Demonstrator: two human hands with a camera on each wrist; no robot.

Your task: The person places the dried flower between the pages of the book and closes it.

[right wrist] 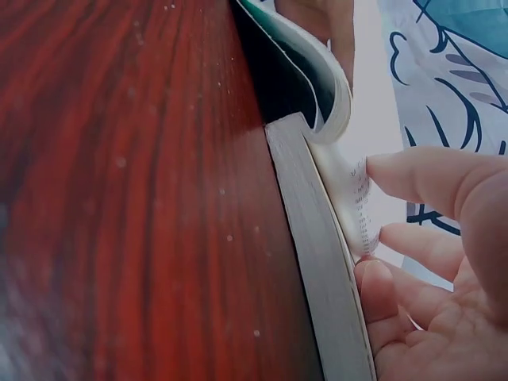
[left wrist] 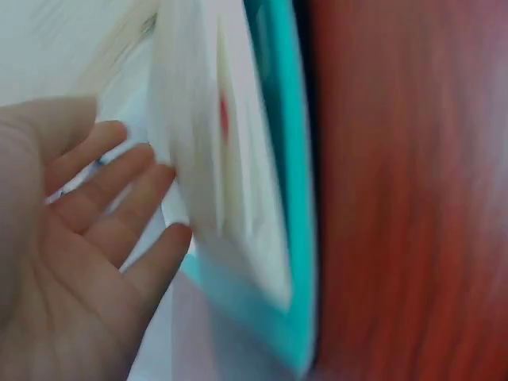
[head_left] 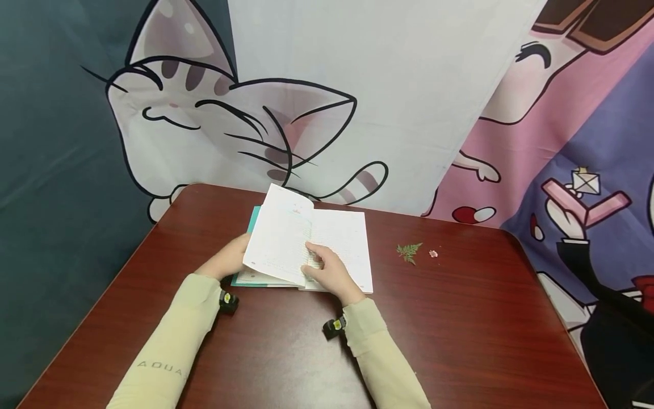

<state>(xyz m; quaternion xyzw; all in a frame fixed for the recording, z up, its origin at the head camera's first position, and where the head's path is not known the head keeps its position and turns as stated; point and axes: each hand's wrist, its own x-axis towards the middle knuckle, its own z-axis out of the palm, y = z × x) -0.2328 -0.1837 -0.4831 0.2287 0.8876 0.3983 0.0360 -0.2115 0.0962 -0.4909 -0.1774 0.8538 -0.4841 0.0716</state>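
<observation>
An open book [head_left: 344, 233] with a teal cover lies on the table, its left pages lifted and bowed. My left hand [head_left: 230, 258] is at the book's left edge, partly hidden behind the raised page [head_left: 276, 238]. In the left wrist view, that hand [left wrist: 87, 246] has its fingers spread beside the pages, with nothing pinched between them. My right hand [head_left: 332, 272] rests on the pages near the spine. Seen from the right wrist, the fingertips of this hand [right wrist: 452, 238] touch the printed paper close to the fold, above the thick page block [right wrist: 305, 230].
A green fern leaf [head_left: 409, 251] and a small pale pink flower [head_left: 433, 254] lie on the dark red-brown table [head_left: 475, 318], right of the book. Behind the table hangs a cloth [head_left: 409, 85] with a cartoon cat. Dark cameras are strapped to both wrists.
</observation>
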